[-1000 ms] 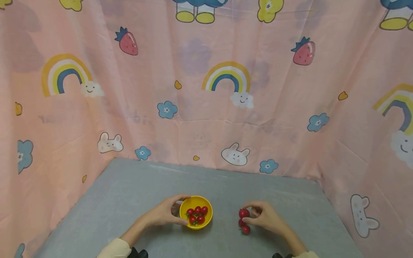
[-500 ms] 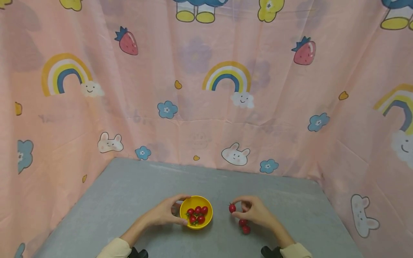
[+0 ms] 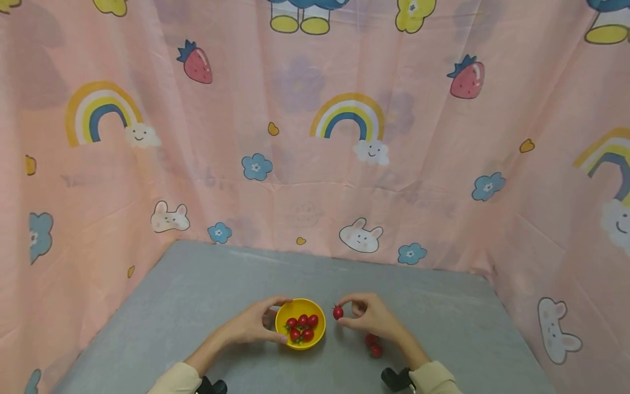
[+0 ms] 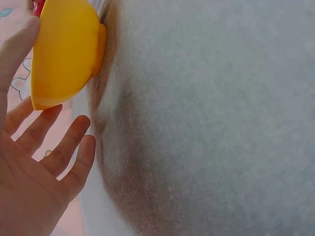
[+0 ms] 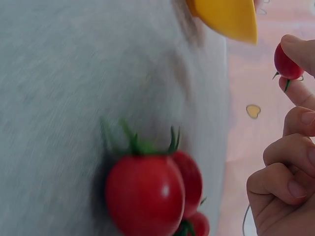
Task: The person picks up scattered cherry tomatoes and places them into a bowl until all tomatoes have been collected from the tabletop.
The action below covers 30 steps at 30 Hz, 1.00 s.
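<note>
While the left hand point(image 3: 251, 325) steadies the yellow bowl point(image 3: 300, 331) at its rim, fingers curved round the near and far edges, the right hand point(image 3: 366, 317) pinches one cherry tomato point(image 3: 338, 312) between thumb and forefinger, held in the air just right of the bowl and not yet over it. Contents of bowl: five cherry tomatoes point(image 3: 301, 327), red, some with green stems, lying together on the bottom. Remaining on the grey table point(image 3: 197, 290): a small cluster of loose tomatoes point(image 3: 373, 346), two seen from the head view below the right hand, three counted from the right wrist view, touching one another, stems on. Status, as judged: transfer of tomatoes to the bowl is more than half done; one item in transit, the cluster still to be collected. Surround: pink printed curtain point(image 3: 315, 137) with rainbows, strawberries and rabbits enclosing the table on three sides.
</note>
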Available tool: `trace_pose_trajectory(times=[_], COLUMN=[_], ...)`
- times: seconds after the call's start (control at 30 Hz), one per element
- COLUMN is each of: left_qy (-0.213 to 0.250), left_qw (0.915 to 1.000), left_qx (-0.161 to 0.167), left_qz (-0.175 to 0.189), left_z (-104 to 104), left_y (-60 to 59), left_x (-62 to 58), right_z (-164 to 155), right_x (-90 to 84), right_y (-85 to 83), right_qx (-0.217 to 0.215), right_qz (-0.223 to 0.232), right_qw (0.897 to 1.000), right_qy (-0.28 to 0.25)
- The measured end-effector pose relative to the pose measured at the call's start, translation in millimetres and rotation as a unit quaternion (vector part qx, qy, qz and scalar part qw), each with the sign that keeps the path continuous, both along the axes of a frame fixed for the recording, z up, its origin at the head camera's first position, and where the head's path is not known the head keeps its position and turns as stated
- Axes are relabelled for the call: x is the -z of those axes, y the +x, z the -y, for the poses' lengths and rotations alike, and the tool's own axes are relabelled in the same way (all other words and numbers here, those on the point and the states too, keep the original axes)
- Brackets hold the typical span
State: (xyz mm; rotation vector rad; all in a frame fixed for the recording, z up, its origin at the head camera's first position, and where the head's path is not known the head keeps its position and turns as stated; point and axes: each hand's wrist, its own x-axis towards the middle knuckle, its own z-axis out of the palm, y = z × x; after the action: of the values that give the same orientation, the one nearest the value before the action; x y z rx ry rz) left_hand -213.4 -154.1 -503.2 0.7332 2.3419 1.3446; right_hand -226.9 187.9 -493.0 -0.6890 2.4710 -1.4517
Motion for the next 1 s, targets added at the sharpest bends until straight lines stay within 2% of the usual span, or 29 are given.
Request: trace_pose_trajectory(times=[0.17, 0.43, 0.5, 0.73, 1.0], left_qy=[-0.001, 0.001, 0.001, -0.004, 0.000], left_qw=[1.0000, 1.0000, 1.0000, 1.0000, 1.0000], left_qx=[-0.002, 0.001, 0.000, -0.001, 0.003], left_qz=[-0.001, -0.001, 0.000, 0.000, -0.005], left_z=[-0.4, -0.4, -0.4, 0.1, 0.2], left_y=[-0.3, -0.2, -0.1, -0.1, -0.1], left_x=[-0.2, 0.2, 0.0, -0.7, 0.0], right_z=[12.6, 30.1, 31.7, 33.5, 31.9], right_x=[-3.1, -29.2, -27.1, -2.5, 2.2], right_y=[-0.9, 14.2, 13.9, 5.7, 4.6], right_qx=[-0.007, -0.035, -0.037, -0.044, -0.052], right_qz=[-0.004, -0.004, 0.001, 0.023, 0.027], right_qw=[1.000, 0.999, 0.999, 0.999, 0.998], right_qy=[-0.003, -0.034, -0.035, -0.018, -0.020])
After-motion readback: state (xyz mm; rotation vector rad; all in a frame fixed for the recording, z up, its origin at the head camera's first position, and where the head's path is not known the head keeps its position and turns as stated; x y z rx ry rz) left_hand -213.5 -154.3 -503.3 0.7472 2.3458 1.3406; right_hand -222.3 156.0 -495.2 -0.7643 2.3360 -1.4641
